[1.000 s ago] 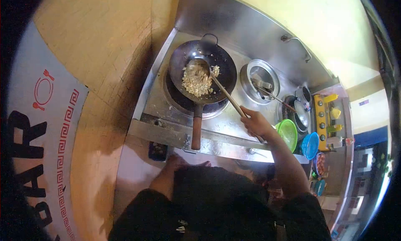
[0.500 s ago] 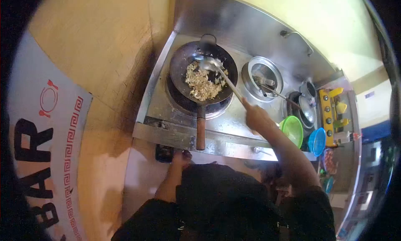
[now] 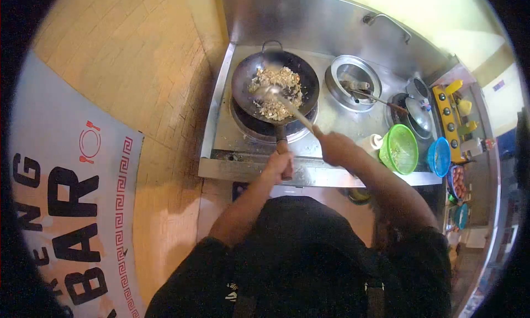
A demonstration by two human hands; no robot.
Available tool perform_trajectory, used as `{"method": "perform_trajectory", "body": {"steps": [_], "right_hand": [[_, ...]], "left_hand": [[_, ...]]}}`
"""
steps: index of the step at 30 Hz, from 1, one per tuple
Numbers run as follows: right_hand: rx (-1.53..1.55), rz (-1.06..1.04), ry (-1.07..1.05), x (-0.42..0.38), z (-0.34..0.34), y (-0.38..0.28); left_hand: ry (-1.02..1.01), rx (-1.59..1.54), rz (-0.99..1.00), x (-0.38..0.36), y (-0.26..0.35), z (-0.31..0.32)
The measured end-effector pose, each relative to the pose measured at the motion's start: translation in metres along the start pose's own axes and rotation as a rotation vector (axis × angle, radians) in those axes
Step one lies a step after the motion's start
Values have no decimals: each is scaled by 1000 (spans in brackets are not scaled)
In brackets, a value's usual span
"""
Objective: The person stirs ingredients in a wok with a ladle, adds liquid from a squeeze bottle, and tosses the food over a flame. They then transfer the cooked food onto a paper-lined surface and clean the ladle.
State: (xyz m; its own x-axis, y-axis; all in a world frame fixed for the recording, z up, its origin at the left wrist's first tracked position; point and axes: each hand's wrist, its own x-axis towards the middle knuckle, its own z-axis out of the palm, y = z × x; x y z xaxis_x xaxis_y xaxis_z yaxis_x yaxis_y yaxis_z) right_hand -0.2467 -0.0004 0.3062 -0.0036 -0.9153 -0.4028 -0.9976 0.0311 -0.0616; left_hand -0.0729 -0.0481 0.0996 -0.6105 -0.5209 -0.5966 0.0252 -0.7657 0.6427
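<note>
A dark wok tilts over the burner ring on the steel stove, with rice-like food in it. My left hand is closed around the wok's wooden handle. In my right hand is the shaft of a metal ladle; its bowl, blurred, lies among the food left of the wok's middle.
A metal pot with a strainer stands right of the wok. Beyond it are a second long-handled utensil, a lid, a white bottle, a green basket and a blue basket. A yellow rack stands at the right.
My left hand has come up from below the stove edge and taken hold of the wok handle. The wok is raised and tilted, and the food has spread upward. The camera view has shifted.
</note>
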Motion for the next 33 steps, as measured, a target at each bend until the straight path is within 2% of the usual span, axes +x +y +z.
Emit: {"method": "perform_trajectory", "body": {"steps": [1, 2, 4, 5, 6, 8, 10, 11, 14, 16, 18, 20, 22, 24, 25, 26, 27, 28, 31, 32, 33], "right_hand": [[-84, -18, -67, -23, -16, -7], [-121, -2, -101, -45, -30, -10], [-195, 4, -71, -48, -34, 20], [-187, -8, -35, -39, -35, 39], [120, -114, 118, -46, -46, 51], [333, -106, 2, -59, -67, 50], [565, 102, -146, -86, -94, 32], [676, 210, -221, -98, -103, 26], [448, 178, -283, -115, -114, 19], [-8, 55, -166, -111, -73, 28], [-117, 123, -129, -92, -52, 17], [-82, 78, 95, -45, -7, 28], [29, 96, 188, 2, 19, 17], [92, 145, 38, 8, 7, -23], [133, 72, -18, -1, 10, -30], [25, 28, -56, -19, 13, -36], [0, 10, -72, -42, 13, -39], [-31, -9, -82, -58, 9, -33], [23, 216, -75, -61, -12, -2], [50, 122, 103, -59, -7, 11], [67, 153, 110, -43, -5, 11]], "left_hand": [[71, -89, 23, -49, 26, 39], [-196, -281, 110, -79, 39, 52], [-156, -369, 3, -129, 58, 82], [-141, -396, -18, -130, 53, 82], [-126, -415, -31, -125, 58, 81], [-134, -470, -33, -110, 71, 71], [-184, -565, -40, -82, 68, 51], [-174, -502, -39, -76, 67, 46], [-142, -359, 9, -66, 54, 41], [-170, -426, -6, -59, 48, 33], [-170, -459, -6, -57, 43, 26], [-148, -447, 14, -57, 43, 23], [-149, -412, 19, -58, 44, 17], [-150, -346, -11, -56, 47, 4], [-149, -299, -41, -51, 48, -7], [-145, -257, -74, -44, 43, -17], [-69, -100, 26, -22, 23, -30], [-87, -184, 4, -35, 25, -18], [-91, -360, -28, -102, 60, 61], [-161, -402, 46, -95, 52, 64], [-102, -304, 55, -82, 49, 55]]}}
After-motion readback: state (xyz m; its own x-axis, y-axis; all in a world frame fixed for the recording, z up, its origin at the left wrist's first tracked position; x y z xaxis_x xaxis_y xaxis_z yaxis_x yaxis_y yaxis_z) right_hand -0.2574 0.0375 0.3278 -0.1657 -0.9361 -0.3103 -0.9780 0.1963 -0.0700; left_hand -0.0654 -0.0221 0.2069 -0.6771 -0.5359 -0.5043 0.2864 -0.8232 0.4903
